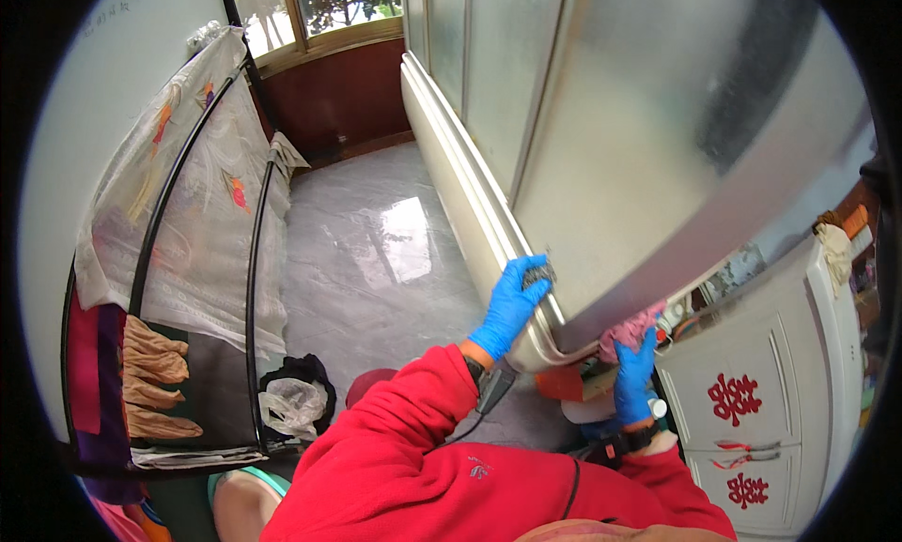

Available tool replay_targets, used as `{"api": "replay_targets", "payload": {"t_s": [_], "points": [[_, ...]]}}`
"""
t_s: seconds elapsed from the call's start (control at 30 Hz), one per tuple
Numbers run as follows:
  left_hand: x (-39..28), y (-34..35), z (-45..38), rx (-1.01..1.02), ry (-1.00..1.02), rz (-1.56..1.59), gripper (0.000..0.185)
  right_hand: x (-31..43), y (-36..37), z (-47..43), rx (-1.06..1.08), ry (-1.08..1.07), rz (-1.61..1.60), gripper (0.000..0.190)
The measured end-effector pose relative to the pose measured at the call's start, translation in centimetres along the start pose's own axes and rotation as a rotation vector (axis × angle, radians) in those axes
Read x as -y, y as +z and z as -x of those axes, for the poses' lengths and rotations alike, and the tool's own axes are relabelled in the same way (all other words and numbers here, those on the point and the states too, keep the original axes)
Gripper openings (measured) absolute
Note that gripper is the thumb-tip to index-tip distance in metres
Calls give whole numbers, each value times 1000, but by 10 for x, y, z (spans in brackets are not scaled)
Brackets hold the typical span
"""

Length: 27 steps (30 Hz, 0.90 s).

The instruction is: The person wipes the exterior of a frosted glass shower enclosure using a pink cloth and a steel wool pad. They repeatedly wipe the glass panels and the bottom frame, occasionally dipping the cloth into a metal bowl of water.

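My left hand point(509, 308), in a blue glove, grips a grey steel-wool scrubber point(539, 274). It rests at the lower metal rail of a shower enclosure, where the frosted panel point(627, 190) meets the pale shower tray point(461, 214). Around the corner of the enclosure, my right hand point(635, 380) wears the same kind of glove and holds a crumpled pink cloth point(627, 333) against or close to the frame's bottom edge. Part of the cloth is hidden by the fingers and the corner.
A black-framed rack point(257, 246) draped with a lace cloth point(204, 211) stands on the left. Grey marbled floor tiles point(352, 260) lie between it and the tray. At right is a white cabinet or refrigerator point(740, 359) with red decorations. A plastic bag point(292, 408) lies by the rack.
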<state>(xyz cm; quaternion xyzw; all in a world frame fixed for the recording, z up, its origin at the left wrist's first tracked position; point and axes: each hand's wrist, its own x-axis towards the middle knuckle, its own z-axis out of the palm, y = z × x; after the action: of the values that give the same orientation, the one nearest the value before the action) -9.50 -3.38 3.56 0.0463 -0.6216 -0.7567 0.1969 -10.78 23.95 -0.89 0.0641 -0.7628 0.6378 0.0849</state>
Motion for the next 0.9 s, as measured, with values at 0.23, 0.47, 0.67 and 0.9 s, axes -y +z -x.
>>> {"api": "replay_targets", "payload": {"t_s": [0.23, 0.47, 0.67, 0.9], "points": [[1, -13, -8, 106, 90, -172, 37, 11, 7, 8, 45, 155, -280, 50], [-3, -16, -8, 178, 164, -218, 34, 19, 24, 31, -39, 89, -225, 49], [-1, -17, -4, 224, -5, 27, 32, 17, 36, 40, -48, -41, -61, 74], [-6, -31, -2, 282, -138, 234, 37, 33, 34, 34, -28, -64, 129, 81]]}}
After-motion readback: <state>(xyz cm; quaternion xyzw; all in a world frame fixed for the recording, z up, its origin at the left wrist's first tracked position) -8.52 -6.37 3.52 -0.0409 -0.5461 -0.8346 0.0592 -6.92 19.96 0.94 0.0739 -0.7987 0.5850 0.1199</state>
